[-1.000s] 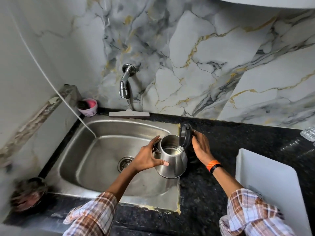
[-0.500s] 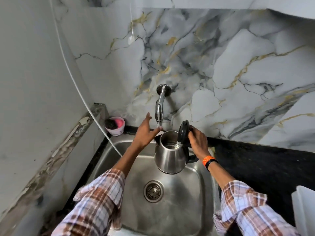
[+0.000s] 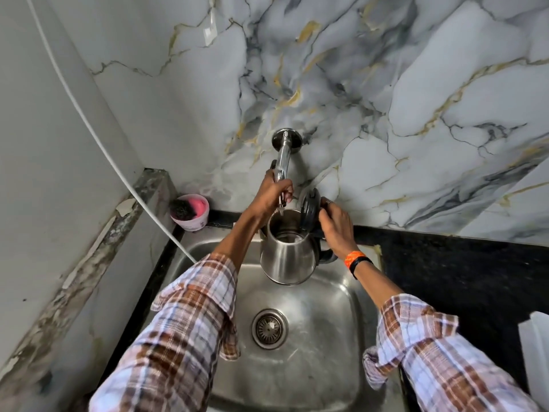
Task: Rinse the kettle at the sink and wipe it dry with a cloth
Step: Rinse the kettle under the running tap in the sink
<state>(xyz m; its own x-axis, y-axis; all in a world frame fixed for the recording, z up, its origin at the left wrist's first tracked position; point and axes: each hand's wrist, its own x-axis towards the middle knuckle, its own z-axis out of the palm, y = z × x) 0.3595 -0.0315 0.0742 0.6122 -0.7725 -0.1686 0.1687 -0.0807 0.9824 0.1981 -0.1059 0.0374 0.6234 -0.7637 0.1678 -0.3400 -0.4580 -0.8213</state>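
A steel kettle [image 3: 286, 260] hangs over the steel sink [image 3: 320, 352], its black lid [image 3: 310, 210] flipped open and upright. My right hand [image 3: 337, 228] grips the kettle at the top of its black handle, just behind the lid. The kettle's mouth sits right under the wall tap [image 3: 282, 157]. My left hand [image 3: 271, 193] is wrapped around the tap's lower end. A thin stream of water falls from the spout into the kettle. No cloth is in view.
A pink tub with a dark scrubber [image 3: 190, 212] stands at the sink's back left corner. A white hose [image 3: 98, 138] runs down the left wall into the sink. Black countertop [image 3: 460, 272] lies to the right, with a white board [image 3: 534, 361] at its near edge.
My left hand left the kettle's side, rose to the tap and closed around it. My right hand carried the kettle from the sink's right edge to under the spout; water now runs.
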